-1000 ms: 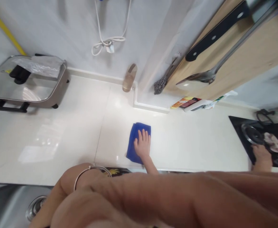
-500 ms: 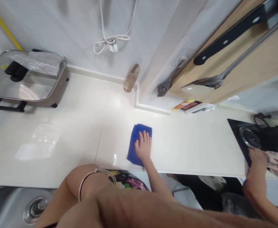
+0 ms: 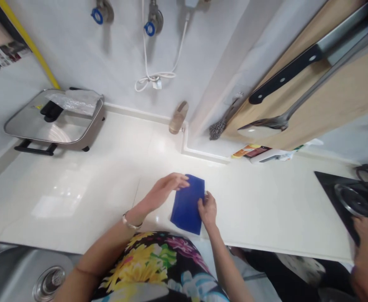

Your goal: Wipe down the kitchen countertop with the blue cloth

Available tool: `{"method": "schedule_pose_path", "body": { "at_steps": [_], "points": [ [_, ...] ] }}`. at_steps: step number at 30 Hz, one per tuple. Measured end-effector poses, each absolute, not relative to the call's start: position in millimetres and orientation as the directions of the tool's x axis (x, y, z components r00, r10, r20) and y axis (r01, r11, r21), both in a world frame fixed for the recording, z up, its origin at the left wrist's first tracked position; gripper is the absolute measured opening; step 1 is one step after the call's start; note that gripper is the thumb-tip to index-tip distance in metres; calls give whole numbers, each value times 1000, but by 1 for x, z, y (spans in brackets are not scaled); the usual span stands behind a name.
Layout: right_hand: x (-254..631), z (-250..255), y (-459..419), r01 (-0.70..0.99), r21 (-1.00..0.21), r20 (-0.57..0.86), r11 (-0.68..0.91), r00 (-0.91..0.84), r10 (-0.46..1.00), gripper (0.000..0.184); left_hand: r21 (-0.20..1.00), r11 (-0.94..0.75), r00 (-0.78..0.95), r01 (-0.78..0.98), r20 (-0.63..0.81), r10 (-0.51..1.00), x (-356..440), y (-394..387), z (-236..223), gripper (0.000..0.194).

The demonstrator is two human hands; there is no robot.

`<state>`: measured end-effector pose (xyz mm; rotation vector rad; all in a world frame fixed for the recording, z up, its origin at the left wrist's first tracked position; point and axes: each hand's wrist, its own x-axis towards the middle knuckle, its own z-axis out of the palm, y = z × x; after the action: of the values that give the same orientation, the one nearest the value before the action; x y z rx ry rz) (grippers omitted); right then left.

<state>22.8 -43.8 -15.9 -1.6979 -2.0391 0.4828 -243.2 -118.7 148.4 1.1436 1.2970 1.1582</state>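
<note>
A folded blue cloth [image 3: 188, 205] lies on the white counter in front of me. My right hand [image 3: 208, 208] is at its right edge, thumb on top and fingers curled round the side, pinching it. My left hand [image 3: 167, 188] comes in from the left with its fingers stretched out over the cloth's upper left corner. Nothing is held in that hand. Whether its fingertips touch the cloth, I cannot tell.
An electric pan [image 3: 55, 121] with a glass lid stands at the back left. A bottle [image 3: 178, 118] is against the wall. Steel sink [image 3: 29, 268] at lower left. Knife [image 3: 284, 75] and ladle [image 3: 265, 123] hang at right. Another person's hand [image 3: 366, 230] is at the cooktop [image 3: 331, 188].
My right hand has gone from lying flat on the cloth to gripping its right edge. My left hand has come into view over the counter. The view has shifted, showing more wall.
</note>
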Motion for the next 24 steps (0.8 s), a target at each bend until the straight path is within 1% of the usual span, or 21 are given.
{"method": "schedule_pose_path", "body": {
  "at_steps": [1,2,3,4,5,6,8,10,12,15,18,21,24],
  "points": [
    [26,-14,-43,825,-547,85,143,-116,990,65,970,122,-51,208,-114,992,-236,-111,133,34],
    [27,-11,-42,825,-557,41,98,-91,995,64,901,169,-71,399,-153,986,-227,-105,115,30],
    [26,-8,-42,829,-557,-9,51,-68,998,62,804,211,-115,556,-176,978,-218,-102,97,28],
    [23,-5,-42,837,-547,-57,8,-47,997,59,704,250,-169,664,-184,968,-209,-100,79,27],
    [20,-2,-42,846,-532,-94,-29,-25,995,55,629,248,-175,737,-177,968,-200,-101,63,29],
    [17,0,-42,851,-521,-122,-66,3,993,51,586,219,-154,780,-159,975,-192,-102,50,32],
    [11,3,-42,843,-523,-152,-130,57,987,45,563,169,-109,809,-139,984,-180,-104,33,33],
    [8,4,-40,816,-551,-172,-177,96,980,39,580,164,-98,798,-142,985,-173,-104,28,31],
    [8,5,-38,773,-598,-195,-211,115,974,31,606,196,-117,771,-168,979,-170,-101,29,28],
    [11,8,-37,680,-699,-220,-223,93,971,21,636,229,-127,737,-202,971,-167,-94,34,19],
    [14,13,-39,551,-800,-233,-236,77,969,25,658,249,-142,711,-213,967,-163,-89,36,17],
    [13,16,-44,385,-880,-272,-277,69,960,32,696,304,-196,651,-233,953,-162,-87,36,27],
    [7,19,-49,186,-928,-326,-323,14,945,37,755,354,-237,552,-265,935,-167,-87,35,35]
  ]
}}
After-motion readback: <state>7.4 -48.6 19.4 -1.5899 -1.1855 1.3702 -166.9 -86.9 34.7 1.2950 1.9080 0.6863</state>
